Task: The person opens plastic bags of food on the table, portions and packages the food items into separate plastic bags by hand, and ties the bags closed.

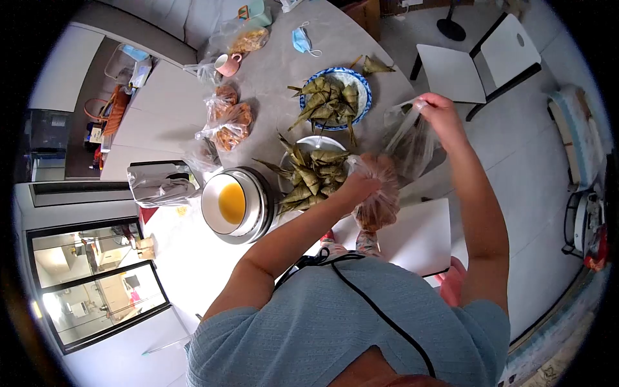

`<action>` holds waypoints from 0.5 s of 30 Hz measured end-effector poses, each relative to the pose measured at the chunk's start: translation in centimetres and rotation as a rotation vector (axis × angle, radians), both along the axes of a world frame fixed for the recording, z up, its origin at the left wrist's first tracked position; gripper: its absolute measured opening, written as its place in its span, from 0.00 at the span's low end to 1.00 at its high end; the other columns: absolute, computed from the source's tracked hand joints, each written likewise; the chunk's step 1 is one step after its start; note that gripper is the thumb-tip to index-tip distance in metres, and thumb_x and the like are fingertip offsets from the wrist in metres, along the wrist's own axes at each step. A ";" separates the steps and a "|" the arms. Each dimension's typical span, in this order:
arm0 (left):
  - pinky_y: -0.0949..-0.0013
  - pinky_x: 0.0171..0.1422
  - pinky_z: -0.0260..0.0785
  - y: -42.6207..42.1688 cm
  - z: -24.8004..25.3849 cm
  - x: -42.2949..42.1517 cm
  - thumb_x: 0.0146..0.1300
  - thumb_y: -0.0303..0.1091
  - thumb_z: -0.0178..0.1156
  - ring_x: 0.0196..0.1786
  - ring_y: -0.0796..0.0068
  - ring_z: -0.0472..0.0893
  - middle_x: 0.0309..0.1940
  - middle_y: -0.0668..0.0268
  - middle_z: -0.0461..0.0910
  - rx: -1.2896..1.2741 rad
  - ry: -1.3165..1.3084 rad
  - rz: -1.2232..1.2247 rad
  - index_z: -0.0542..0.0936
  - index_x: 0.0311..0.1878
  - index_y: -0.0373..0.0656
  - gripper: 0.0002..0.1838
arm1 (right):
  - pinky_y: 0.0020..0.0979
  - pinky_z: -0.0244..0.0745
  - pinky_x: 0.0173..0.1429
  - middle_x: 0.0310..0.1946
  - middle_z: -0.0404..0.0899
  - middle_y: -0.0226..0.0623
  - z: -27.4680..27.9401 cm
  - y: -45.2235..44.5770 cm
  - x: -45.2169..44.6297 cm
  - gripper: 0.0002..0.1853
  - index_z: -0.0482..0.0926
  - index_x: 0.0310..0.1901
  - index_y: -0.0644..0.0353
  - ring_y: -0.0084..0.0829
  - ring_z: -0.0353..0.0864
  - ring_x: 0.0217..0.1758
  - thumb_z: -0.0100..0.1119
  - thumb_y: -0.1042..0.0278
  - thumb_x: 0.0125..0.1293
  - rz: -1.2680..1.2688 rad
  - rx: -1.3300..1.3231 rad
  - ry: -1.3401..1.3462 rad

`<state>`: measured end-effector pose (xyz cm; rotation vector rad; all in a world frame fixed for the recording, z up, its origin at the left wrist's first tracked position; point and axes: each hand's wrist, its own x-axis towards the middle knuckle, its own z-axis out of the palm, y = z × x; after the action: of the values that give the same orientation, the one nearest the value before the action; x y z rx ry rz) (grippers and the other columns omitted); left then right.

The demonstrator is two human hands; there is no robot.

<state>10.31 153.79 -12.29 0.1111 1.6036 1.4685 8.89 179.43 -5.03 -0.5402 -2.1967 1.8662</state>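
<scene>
Clear plastic hangs from a person's right hand (pixel 440 115), its fingers pinching the top of a thin bag (pixel 412 143) to the right of a blue-rimmed plate (pixel 369 103) heaped with leaf-wrapped bundles (pixel 327 103). The left hand (pixel 361 187) grips a filled bag (pixel 379 209) on the plate's near side. Left of the plate stands a pink cup (pixel 225 65); nearer and left, a bowl (pixel 210 209) of yellow liquid (pixel 237 203).
</scene>
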 end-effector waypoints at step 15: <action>0.55 0.43 0.71 4.0 -6.5 -1.9 0.57 0.44 0.57 0.41 0.50 0.80 0.36 0.48 0.80 -0.302 0.533 0.047 0.77 0.41 0.37 0.18 | 0.18 0.62 0.40 0.30 0.75 0.21 6.4 3.1 -1.3 0.08 0.82 0.38 0.61 0.15 0.66 0.33 0.54 0.70 0.63 0.164 0.196 0.110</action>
<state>8.38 157.83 -18.75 0.3134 2.2531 1.2743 7.56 182.55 1.39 -0.2228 -2.3767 1.6823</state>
